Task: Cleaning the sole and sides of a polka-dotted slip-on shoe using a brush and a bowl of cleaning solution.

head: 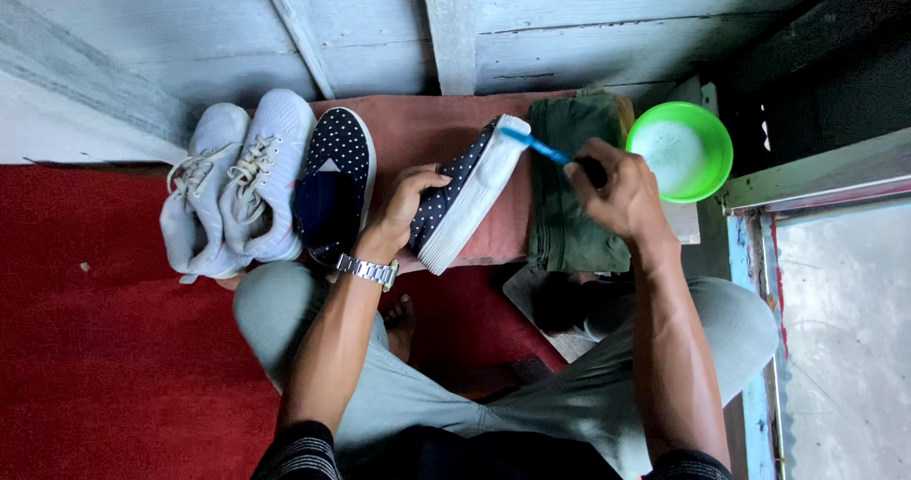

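Now our left hand point(410, 203) grips the tilted dotted navy shoe point(467, 193); our right hand point(617, 193) holds a blue toothbrush point(537, 145) against its white sole.

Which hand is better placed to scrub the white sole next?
Right, probably. The right hand already grips the blue toothbrush, its bristle end at the white sole of the polka-dot shoe. The left hand is inside that shoe, holding it tilted.
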